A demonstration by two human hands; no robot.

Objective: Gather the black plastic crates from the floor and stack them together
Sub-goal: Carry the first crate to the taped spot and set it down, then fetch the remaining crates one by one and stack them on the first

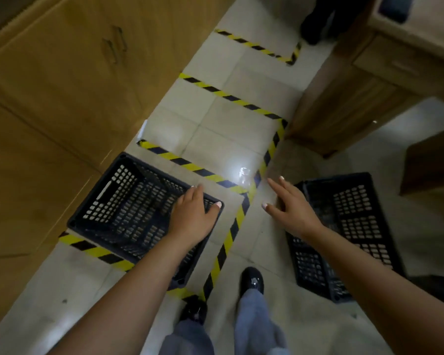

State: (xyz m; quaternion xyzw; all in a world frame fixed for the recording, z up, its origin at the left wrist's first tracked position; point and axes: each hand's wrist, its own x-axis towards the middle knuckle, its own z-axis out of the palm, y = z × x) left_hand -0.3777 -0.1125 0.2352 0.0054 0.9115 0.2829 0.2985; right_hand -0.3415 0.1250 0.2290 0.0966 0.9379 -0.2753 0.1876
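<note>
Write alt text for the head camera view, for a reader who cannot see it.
A person's left hand reaches onto the near rim of a black crate on a tiled floor marked with yellow-black tape. The right hand hovers open beside a second crate.

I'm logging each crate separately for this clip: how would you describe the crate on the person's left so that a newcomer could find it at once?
Start at the long wooden cabinet along the left wall. At its foot, inside a floor bay marked with yellow-and-black tape, sits the left crate, black, open side up. Unlike the other crate, which lies outside the tape, it has the left hand over its rim.
</note>
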